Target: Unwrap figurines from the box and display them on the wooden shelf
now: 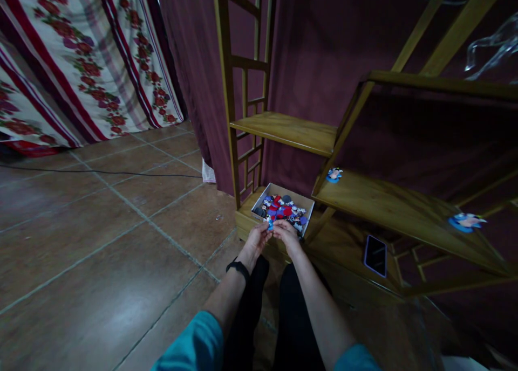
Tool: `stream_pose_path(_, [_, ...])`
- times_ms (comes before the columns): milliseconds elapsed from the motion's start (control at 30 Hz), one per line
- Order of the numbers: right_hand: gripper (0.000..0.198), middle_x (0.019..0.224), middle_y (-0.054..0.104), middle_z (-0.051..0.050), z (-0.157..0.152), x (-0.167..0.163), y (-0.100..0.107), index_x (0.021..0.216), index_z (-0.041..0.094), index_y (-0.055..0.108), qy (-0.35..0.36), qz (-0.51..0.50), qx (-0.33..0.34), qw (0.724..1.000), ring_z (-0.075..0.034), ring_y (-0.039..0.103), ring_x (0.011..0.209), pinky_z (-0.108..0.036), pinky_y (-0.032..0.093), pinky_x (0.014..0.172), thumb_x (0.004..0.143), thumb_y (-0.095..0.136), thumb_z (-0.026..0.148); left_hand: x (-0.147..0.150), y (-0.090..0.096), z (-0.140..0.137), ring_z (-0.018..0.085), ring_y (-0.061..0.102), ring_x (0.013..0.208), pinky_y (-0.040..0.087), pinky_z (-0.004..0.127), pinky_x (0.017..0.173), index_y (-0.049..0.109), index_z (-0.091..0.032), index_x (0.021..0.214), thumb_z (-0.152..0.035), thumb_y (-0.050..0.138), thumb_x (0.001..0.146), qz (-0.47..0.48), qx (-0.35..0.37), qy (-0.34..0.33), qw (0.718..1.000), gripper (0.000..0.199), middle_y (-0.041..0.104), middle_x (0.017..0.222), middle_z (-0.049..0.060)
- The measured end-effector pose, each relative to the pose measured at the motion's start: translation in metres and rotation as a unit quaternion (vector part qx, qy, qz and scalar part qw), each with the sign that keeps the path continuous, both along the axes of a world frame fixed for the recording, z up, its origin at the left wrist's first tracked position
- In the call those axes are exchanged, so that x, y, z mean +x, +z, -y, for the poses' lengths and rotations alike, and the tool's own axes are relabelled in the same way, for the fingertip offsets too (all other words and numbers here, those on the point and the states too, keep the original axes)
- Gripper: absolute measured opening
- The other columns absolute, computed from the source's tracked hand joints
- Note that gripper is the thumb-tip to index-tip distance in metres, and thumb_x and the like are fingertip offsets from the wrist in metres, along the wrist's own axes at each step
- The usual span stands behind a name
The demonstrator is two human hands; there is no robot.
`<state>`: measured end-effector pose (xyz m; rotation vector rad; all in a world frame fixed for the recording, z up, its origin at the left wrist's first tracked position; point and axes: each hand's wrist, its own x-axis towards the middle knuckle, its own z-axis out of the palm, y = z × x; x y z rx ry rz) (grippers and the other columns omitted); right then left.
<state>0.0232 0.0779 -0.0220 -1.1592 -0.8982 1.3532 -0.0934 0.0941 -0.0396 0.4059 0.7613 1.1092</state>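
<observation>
A small blue-and-white figurine [270, 224] is pinched between the fingertips of both hands. My left hand [257, 238] wears a black band at the wrist and grips it from the left. From the right, my right hand [286, 232] closes its fingers on the same figurine. Just beyond my hands stands a white box [308, 205] on the shelf unit's low base. Inside it lies a jumble of small figurines and round bases [279, 205] in red, purple, white and dark grey. The figurine's details are too small to make out.
A wooden shelf unit [283, 129] rises ahead. Two blue-based figurines stand on its right shelf, one at the left end [334, 174] and another farther right [467, 221]. A phone [375, 255] lies on the lower board. A black cable [101, 171] crosses the tiled floor.
</observation>
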Motion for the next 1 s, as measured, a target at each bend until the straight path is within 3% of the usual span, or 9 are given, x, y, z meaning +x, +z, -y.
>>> stream_pose_path(167, [0.022,0.068,0.058,0.003,-0.003,-0.001,0.000,0.079,0.020,0.058,0.002,0.050,0.037,0.998,-0.010,0.055,0.060,-0.021,0.043,0.056,0.061,0.064,0.032,-0.001,0.002,0.000,0.010,0.059,0.058,0.048,0.019,0.056,0.059,-0.011,0.086,-0.016,0.056,0.077,0.009,-0.014,0.007,1.000,0.011,0.063,0.068,0.006])
stream_pose_path(367, [0.031,0.073,0.058,0.003,-0.005,-0.001,-0.003,0.092,0.023,0.055,-0.027,0.054,0.037,0.997,-0.010,0.054,0.057,-0.022,0.045,0.054,0.063,0.061,0.033,-0.001,0.005,0.001,0.011,0.061,0.063,0.048,0.020,0.058,0.058,-0.013,0.086,-0.017,0.055,0.077,0.009,-0.016,0.010,1.000,0.011,0.064,0.072,0.006])
stream_pose_path(733, [0.034,0.077,0.062,0.000,-0.011,0.000,-0.016,0.090,0.020,0.060,-0.076,0.011,0.006,0.997,-0.012,0.058,0.058,-0.027,0.048,0.057,0.059,0.063,0.031,0.004,0.006,0.006,0.010,0.062,0.068,0.049,0.023,0.071,0.062,-0.014,0.092,-0.006,0.067,0.063,-0.009,0.047,0.029,0.998,0.030,0.067,0.078,0.004])
stream_pose_path(1000, [0.032,0.059,0.062,0.002,-0.012,0.007,-0.014,0.084,0.018,0.064,-0.113,-0.061,-0.056,0.990,-0.009,0.055,0.051,-0.023,0.047,0.054,0.054,0.067,0.027,0.004,0.007,0.006,0.013,0.063,0.065,0.051,0.027,0.067,0.060,-0.014,0.095,-0.012,0.067,0.067,-0.036,0.036,0.026,0.998,0.030,0.067,0.077,0.006])
